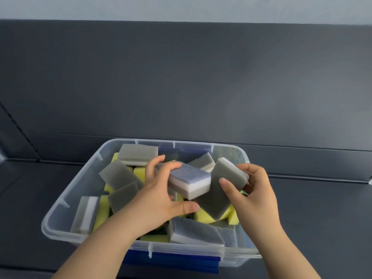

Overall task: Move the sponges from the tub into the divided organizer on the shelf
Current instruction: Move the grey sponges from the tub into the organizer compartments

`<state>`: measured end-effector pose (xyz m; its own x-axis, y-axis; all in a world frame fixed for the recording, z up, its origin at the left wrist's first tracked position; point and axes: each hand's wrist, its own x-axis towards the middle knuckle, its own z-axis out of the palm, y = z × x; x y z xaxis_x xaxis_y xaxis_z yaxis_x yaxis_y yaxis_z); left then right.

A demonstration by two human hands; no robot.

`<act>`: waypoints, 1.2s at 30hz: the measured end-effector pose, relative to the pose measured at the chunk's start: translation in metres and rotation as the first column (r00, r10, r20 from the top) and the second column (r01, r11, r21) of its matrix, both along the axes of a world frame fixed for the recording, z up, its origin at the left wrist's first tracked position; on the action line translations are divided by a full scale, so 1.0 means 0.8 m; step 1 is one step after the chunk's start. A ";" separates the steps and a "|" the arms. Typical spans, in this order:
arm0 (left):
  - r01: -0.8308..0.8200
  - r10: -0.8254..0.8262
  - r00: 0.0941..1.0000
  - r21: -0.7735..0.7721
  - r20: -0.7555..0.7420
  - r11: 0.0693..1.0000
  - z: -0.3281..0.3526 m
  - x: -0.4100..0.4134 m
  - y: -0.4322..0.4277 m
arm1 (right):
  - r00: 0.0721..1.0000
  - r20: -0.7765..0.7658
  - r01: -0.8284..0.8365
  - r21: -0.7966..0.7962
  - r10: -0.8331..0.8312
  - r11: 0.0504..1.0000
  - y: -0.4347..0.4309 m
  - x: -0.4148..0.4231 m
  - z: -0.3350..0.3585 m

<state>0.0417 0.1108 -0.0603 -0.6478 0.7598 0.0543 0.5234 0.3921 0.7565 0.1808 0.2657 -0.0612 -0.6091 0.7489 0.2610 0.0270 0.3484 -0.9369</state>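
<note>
A clear plastic tub (60,210) sits in front of me, filled with several grey-and-white and yellow sponges. My left hand (159,200) grips a layered sponge (191,180) with a blue-grey top, a white middle and a grey base, held just above the pile. My right hand (255,196) holds a grey sponge (221,190) by its right end, tilted on edge beside the first one. The two held sponges touch. No divided organizer shows in this view.
The tub has a blue latch (173,262) on its near side. It stands on a dark grey surface (322,218) with a low raised ledge (302,162) behind it and a dark wall panel above.
</note>
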 end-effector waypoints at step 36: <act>-0.552 0.641 0.646 0.327 -0.414 0.767 0.021 -0.089 -0.621 | 0.820 -0.049 -0.541 0.261 0.571 0.799 -0.549 -0.226 0.006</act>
